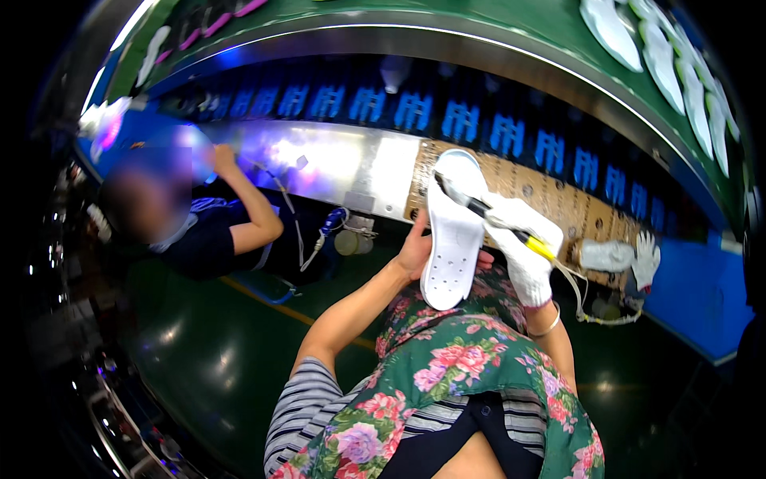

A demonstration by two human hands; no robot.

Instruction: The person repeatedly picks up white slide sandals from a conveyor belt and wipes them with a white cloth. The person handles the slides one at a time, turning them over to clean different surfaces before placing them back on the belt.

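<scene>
A white shoe sole [451, 255] with small holes in its near end stands lengthwise in front of me. My bare left hand [416, 249] is wrapped round it from the left and beneath, fingertips showing at its right edge. My right hand [523, 239], in a white knit glove, grips a brush-like tool [539, 247] with a yellow and black handle. The tool's pale grey head lies against the sole's far part; I cannot tell its exact kind. A thin pale hose or cord [576, 281] trails from the handle to the right.
Behind the sole runs a bench with brown perforated board [519, 188] and a metal top [335, 156]. White gloves [645, 259] lie at its right end. Blue brackets [460, 120] line the back; an overhead green shelf [447, 24] carries soles [614, 32]. A co-worker [211, 227] sits left.
</scene>
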